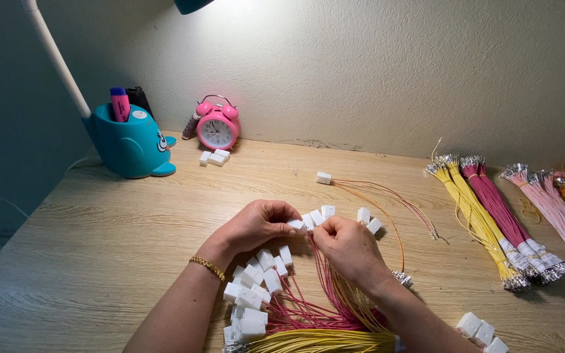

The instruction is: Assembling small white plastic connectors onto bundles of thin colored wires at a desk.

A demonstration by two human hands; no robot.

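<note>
Now I see my left hand [256, 225] pinching a small white connector [295, 224], my right hand [348, 247] closed on a dark pink wire [318, 274] touching it. Both lie well in front of the pink alarm clock [217, 127]; loose white connectors [253, 287] nearer me.

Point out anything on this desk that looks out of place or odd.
Little stands out. One finished white connector with its thin wires lies alone mid-desk, apart from the pile of white connectors by the left hand. A few white connector blocks sit stray beside the pink alarm clock. Nothing looks spilled or damaged.
</note>
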